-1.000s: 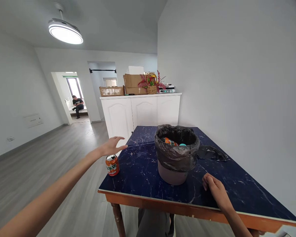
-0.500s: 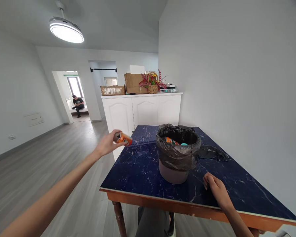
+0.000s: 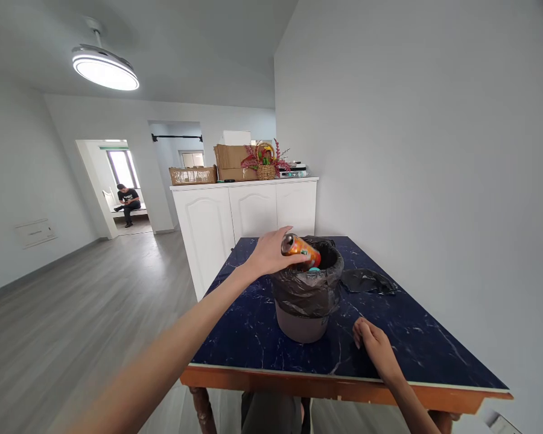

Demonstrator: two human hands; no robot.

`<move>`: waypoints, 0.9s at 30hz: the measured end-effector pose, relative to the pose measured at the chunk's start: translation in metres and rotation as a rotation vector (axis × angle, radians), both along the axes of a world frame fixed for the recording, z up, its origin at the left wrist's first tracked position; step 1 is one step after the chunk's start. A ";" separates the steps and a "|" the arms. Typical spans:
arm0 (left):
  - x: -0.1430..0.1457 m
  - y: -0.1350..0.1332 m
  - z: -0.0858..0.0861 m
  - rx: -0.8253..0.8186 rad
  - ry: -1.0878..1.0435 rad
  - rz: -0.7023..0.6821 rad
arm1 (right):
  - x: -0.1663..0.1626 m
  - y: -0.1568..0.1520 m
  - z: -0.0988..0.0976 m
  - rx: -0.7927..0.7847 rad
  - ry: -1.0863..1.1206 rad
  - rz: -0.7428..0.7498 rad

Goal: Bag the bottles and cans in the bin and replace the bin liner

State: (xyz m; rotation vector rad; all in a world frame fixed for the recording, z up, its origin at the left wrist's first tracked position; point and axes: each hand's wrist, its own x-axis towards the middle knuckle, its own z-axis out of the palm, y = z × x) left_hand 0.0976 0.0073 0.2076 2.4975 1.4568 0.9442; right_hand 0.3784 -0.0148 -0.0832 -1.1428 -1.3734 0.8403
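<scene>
My left hand [image 3: 274,252] is closed round an orange drink can [image 3: 304,248], tilted over the mouth of a trash bin [image 3: 302,328]. A black plastic bag [image 3: 305,293] lines the bin and folds down over its rim. Inside, a small turquoise thing [image 3: 314,269] shows just below the can; the rest of the contents is hidden by my hand and the can. My right hand [image 3: 373,343] rests on the table to the right of the bin, its fingers curled in, and I cannot make out anything in them.
The bin stands on a dark blue marbled table [image 3: 253,337]. Flat black plastic [image 3: 368,281] lies to its right. Behind is a white cabinet [image 3: 253,211] bearing cardboard boxes [image 3: 193,175] and a flower basket [image 3: 266,171]. A person [image 3: 128,202] sits in the far room.
My left hand has carried the orange can rightward from beyond the table's left edge to above the bin. The view has shifted slightly; my right hand stays on the table.
</scene>
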 end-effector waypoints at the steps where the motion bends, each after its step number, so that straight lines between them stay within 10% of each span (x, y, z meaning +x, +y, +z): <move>1: 0.001 0.004 -0.005 -0.038 -0.021 -0.006 | 0.000 0.000 0.001 -0.003 0.005 0.002; 10: -0.049 0.026 -0.055 -0.437 -0.707 0.340 | -0.001 0.010 0.020 -0.108 0.136 0.127; 16: -0.062 0.039 -0.090 -0.927 -0.880 0.332 | 0.000 0.032 0.086 -0.463 0.484 0.361; 21: -0.054 0.044 -0.084 -1.038 -1.053 0.183 | 0.007 0.045 0.150 -0.547 0.678 0.571; 27: -0.053 0.048 -0.050 -0.774 -1.306 0.059 | 0.015 0.044 0.208 -0.418 0.618 0.574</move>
